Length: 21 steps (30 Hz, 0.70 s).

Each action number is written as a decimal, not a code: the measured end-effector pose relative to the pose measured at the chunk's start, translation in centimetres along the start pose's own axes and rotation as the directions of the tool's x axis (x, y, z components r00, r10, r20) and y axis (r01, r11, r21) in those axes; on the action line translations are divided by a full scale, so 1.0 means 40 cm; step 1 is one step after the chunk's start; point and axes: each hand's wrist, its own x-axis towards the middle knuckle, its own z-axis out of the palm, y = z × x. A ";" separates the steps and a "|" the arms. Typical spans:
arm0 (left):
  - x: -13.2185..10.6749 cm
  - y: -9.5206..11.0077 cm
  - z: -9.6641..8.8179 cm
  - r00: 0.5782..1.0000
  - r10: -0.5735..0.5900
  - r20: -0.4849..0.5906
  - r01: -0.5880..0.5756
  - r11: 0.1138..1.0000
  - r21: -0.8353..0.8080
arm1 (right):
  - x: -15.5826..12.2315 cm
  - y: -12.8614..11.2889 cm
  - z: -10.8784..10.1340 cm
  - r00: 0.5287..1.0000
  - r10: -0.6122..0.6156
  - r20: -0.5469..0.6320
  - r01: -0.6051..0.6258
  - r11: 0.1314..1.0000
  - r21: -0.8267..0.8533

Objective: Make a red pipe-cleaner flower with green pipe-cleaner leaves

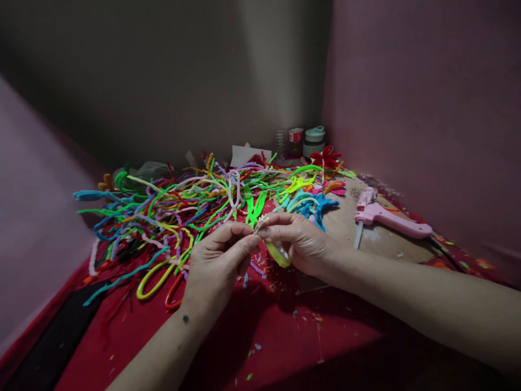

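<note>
My left hand [217,260] is closed, thumb and forefinger pinched together at the middle of the view. My right hand [299,241] meets it there, its fingertips also pinched. Between the fingertips shows a small pale, beaded-looking piece [264,219], too small to name. A translucent yellow loop [278,254] hangs beneath the right fingers, partly hidden by them. Just behind the hands stand bright green fuzzy pipe cleaner loops [255,206].
Tangled coloured pipe cleaners [163,206] cover the left and back of the red cloth [228,347]. A pink glue gun [391,219] lies on a brown board [342,217] at right. Behind are a red pipe cleaner flower [325,156] and a lidded bottle [314,142].
</note>
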 end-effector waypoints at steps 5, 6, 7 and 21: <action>-0.006 -0.003 0.007 0.999 -0.020 -0.032 0.018 0.997 -0.069 | -0.004 -0.007 0.005 0.999 -0.038 0.007 0.038 0.998 -0.042; -0.006 -0.006 0.005 1.000 -0.026 -0.010 0.025 0.997 -0.077 | -0.004 -0.007 0.005 0.999 -0.047 0.008 0.047 0.997 -0.054; -0.005 -0.008 0.003 0.999 -0.030 0.016 0.031 0.996 -0.081 | -0.003 -0.007 0.005 0.998 -0.055 0.010 0.056 0.996 -0.063; 0.012 -0.003 -0.020 0.954 -0.152 0.258 0.174 0.982 -0.068 | -0.011 -0.013 -0.006 0.985 -0.131 0.113 0.153 0.965 -0.214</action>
